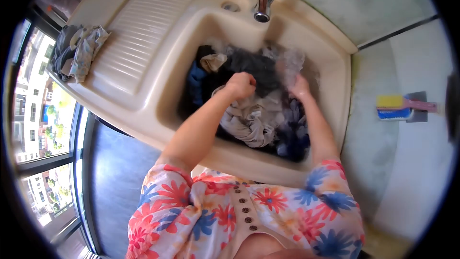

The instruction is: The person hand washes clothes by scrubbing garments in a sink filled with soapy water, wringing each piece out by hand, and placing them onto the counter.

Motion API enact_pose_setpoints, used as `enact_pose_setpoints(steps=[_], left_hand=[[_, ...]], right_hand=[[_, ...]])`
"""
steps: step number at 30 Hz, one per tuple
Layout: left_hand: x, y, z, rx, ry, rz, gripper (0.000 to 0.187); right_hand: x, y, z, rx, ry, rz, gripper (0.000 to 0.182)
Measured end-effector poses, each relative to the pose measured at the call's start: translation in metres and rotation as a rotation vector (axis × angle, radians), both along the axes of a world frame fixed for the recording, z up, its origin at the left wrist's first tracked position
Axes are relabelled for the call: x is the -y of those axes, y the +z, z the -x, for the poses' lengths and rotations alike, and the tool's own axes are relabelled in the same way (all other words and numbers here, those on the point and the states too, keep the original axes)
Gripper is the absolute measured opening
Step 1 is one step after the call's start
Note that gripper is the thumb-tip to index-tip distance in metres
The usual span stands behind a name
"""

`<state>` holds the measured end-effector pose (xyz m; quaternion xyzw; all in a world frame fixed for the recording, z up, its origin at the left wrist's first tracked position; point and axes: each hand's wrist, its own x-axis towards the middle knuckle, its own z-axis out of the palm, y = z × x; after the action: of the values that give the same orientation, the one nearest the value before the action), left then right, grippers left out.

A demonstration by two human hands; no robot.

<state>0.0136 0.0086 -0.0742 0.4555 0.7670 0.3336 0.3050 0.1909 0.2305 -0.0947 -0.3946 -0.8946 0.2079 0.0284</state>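
Observation:
My left hand [242,85] is closed in a fist over the laundry in the sink [165,79]; what it grips, if anything, is hidden. At the right side of the basin, my right hand [299,88] is partly blurred and closed at a pale, see-through bunched item [291,60]. Between and below both hands lies a light grey-beige garment [254,124], twisted and wet. Dark clothes [256,67] fill the back of the basin. A beige cloth [213,61] and a blue one [195,84] lie on the left, and a dark navy garment [293,139] at the front right.
A chrome faucet [262,12] hangs over the basin's back edge. On the left, a ribbed drainboard [139,33] has crumpled garments [81,50] at its outer edge. A scrub brush [400,105] hangs on the right wall. Window frames [50,163] stand at far left.

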Motion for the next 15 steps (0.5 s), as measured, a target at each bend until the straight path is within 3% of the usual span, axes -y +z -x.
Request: enact_pose_setpoints(steps=[2,3,4,5,7,8,11,15], left_hand=[[0.002,0.012,0.003,0.141,0.041,0.026,0.029],[0.002,0.020,0.005,0.206,0.057,0.041,0.030],[0.002,0.027,0.008,0.107,0.047,-0.046,0.029],[0.000,0.042,0.010,0.135,0.057,-0.127,0.030],[-0.007,0.085,0.013,0.197,0.070,-0.291,0.033],[-0.016,0.105,0.015,0.360,0.010,-0.383,0.038],[-0.020,0.180,0.007,0.678,-0.165,-0.602,0.059],[-0.039,0.171,-0.024,1.320,-0.449,-0.594,0.072]], right_hand=[[-0.019,0.047,0.000,-0.343,0.117,0.076,0.048],[0.006,0.109,0.010,-0.391,0.148,0.169,0.054],[0.022,0.154,0.015,-0.328,0.133,0.277,0.055],[0.038,0.191,0.015,-0.441,0.234,0.408,0.057],[0.075,0.265,0.012,-0.360,0.314,0.334,0.063],[0.089,0.288,0.010,-0.356,0.359,0.317,0.066],[0.121,0.325,0.005,-0.423,0.446,0.384,0.070],[0.127,0.326,0.010,-0.679,0.400,0.561,0.071]])
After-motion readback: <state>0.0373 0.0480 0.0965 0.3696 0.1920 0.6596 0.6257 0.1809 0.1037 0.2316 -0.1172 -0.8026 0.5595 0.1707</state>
